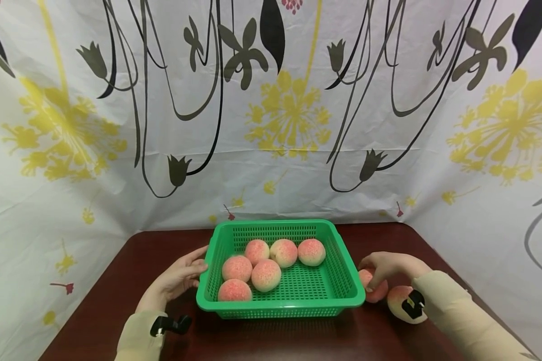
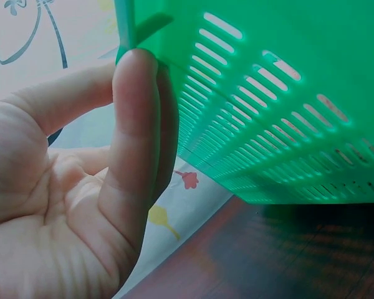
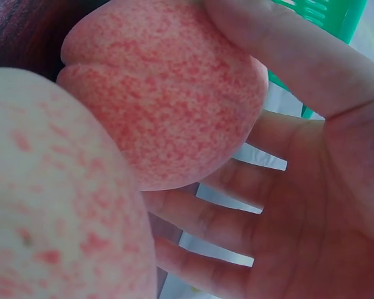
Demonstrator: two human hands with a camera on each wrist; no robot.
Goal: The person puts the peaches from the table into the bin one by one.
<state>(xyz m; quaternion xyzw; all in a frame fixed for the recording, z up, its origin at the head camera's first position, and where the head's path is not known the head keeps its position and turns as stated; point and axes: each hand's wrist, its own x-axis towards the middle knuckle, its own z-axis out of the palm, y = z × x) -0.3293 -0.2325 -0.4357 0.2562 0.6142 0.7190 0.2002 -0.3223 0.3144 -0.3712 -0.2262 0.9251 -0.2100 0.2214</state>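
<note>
A green plastic basket [image 1: 289, 302] with slotted walls stands on the dark table, several pink-and-cream peaches [image 1: 266, 275] inside it. At its left side, my left hand [image 1: 179, 276] holds the rim, fingertips up against the lip in the left wrist view. Beyond the basket's right wall, my right hand [image 1: 390, 266] grips a reddish peach [image 3: 168, 93], thumb on one side and fingers around the other. That peach rests low, close to the basket. Another, paler peach [image 1: 399, 303] lies just right of it, partly hidden by the right wrist.
The dark red-brown table [image 1: 117, 291] reaches back to a white curtain [image 1: 271, 190] printed with flowers, which also hangs along both sides. A black wrist camera mount [image 1: 169, 326] is strapped on the left sleeve, another [image 1: 414, 304] on the right.
</note>
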